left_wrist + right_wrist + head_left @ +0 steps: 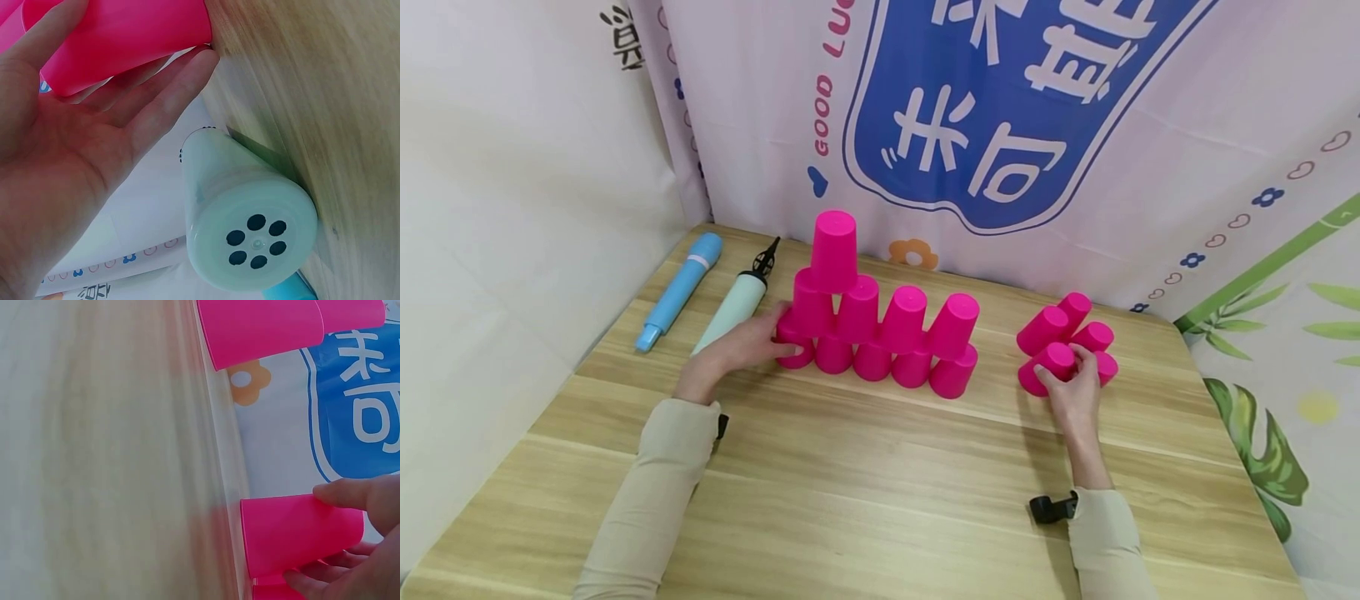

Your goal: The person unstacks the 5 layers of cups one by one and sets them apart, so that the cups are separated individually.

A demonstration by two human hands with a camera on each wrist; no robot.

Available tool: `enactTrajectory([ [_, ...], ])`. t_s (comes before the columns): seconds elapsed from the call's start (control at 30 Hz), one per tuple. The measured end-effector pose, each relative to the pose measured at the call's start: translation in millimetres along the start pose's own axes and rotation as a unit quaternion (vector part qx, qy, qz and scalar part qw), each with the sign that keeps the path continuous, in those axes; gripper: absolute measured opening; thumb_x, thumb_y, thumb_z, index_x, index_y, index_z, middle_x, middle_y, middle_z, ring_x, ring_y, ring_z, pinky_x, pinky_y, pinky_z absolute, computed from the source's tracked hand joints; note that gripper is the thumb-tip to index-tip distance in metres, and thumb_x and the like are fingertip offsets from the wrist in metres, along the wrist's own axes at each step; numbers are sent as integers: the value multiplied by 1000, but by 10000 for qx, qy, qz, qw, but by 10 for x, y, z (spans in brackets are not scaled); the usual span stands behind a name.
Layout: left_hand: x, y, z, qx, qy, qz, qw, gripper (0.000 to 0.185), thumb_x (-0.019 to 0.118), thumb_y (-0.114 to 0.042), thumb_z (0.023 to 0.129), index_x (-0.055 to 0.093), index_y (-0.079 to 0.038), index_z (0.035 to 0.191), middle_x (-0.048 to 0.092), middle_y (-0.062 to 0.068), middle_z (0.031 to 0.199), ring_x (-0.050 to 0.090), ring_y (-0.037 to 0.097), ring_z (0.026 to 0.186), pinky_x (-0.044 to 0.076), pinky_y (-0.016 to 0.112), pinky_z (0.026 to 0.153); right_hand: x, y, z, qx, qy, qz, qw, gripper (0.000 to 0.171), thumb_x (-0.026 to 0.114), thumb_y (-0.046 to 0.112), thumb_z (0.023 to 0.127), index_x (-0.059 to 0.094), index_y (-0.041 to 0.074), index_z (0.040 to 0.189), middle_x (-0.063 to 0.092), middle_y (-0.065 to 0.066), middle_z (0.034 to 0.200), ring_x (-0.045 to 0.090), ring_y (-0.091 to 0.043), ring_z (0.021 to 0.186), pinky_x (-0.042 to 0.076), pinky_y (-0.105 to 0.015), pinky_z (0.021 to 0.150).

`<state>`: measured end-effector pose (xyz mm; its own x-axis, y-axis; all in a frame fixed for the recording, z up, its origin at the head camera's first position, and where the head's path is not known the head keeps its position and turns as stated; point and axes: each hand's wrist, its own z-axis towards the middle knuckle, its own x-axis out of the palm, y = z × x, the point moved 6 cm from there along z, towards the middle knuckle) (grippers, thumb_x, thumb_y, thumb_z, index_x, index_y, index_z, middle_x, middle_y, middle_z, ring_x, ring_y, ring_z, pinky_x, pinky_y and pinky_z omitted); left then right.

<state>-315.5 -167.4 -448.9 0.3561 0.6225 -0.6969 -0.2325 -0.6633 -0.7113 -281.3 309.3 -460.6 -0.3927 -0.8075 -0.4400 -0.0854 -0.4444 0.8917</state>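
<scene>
Left hand [747,343] lies open with straight fingers against the end cup [795,348] of the cup pyramid [880,321] — bracing its base. Right hand [1077,385] grasps one loose cup [1047,367] in the cluster alongside — on the wooden table [880,500].

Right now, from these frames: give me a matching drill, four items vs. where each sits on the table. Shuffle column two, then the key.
Column 1
1. blue tube
2. mint pump
3. cup pyramid
4. loose cups

Column 2
A. under the right hand, toward the table's right
B. far left, nearest the table edge
C. centre, left hand touching its bottom-left cup
D. between the blue tube and the pyramid

Pairs: 1-B, 2-D, 3-C, 4-A
</scene>
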Motion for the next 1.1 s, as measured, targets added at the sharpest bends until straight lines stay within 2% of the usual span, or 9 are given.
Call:
enactTrajectory([
  [0.17, 6, -2, 0, 4, -6, -25, 10000, 67, 67, -23, 91, 30, 3, 141, 56, 19, 123, 57, 30, 105, 46, 47, 94, -46, 66, -10, -207, -187, 188, 9994, 73, 70, 5, 85, 28, 4, 145, 44, -17, 141, 43, -31, 129, 35, -40, 109],
  [0.27, 9, 1, 0, -13, 8, -6, 10000, 67, 67, -22, 91, 30, 3, 141, 55, 19, 123, 57, 31, 105, 46, 48, 94, -85, 191, -70, -348, -345, 219, 9986, 71, 70, 10, 87, 30, 7, 146, 43, -14, 143, 41, -29, 133, 32, -40, 111],
  [0.4, 4, 5, 3, -63, 27, 47, 10000, 69, 67, -22, 91, 28, 2, 143, 55, 19, 125, 56, 31, 106, 46, 47, 94, -119, 535, -214, -742, -535, 369, 9951, 66, 71, 15, 87, 37, 11, 143, 44, -8, 143, 40, -23, 134, 32, -39, 111],
  [0.5, -3, 7, 7, -85, 24, 35, 10000, 68, 67, -22, 91, 28, 1, 143, 54, 18, 125, 56, 31, 106, 46, 47, 95, -91, 899, -337, -1277, -524, 705, 9879, 58, 72, 13, 86, 46, 8, 137, 47, -6, 138, 44, -23, 129, 36, -39, 108],
  [0.67, 2, 17, -2, -85, 37, -12, 10000, 67, 66, -21, 91, 28, 2, 142, 54, 19, 125, 56, 31, 106, 46, 48, 94, 89, 1535, -598, -2070, -78, 1297, 9697, 46, 69, 0, 85, 52, -7, 127, 52, -14, 133, 48, -23, 123, 36, -39, 108],
  [0.8, 10, 31, -9, -58, 43, -19, 10000, 68, 66, -22, 92, 28, 1, 143, 54, 19, 125, 56, 31, 106, 45, 48, 95, 310, 1939, -778, -2398, 380, 1509, 9583, 46, 68, -4, 85, 49, -11, 126, 52, -20, 130, 49, -27, 122, 37, -45, 107],
  [0.93, 4, 31, -8, -69, 13, -3, 10000, 67, 66, -21, 92, 28, 0, 143, 55, 18, 124, 56, 30, 105, 46, 46, 94, 607, 2161, -810, -2722, 925, 1551, 9451, 51, 70, 0, 85, 49, -3, 131, 52, -14, 133, 48, -25, 125, 38, -43, 107],
  [1.1, -2, 22, -9, -17, -47, 35, 10000, 66, 67, -20, 91, 29, 1, 141, 56, 17, 122, 57, 30, 103, 46, 46, 93, 1002, 2398, -816, -3092, 1474, 1341, 9299, 56, 72, 14, 87, 46, 7, 137, 51, -4, 135, 47, -17, 126, 39, -36, 106],
])
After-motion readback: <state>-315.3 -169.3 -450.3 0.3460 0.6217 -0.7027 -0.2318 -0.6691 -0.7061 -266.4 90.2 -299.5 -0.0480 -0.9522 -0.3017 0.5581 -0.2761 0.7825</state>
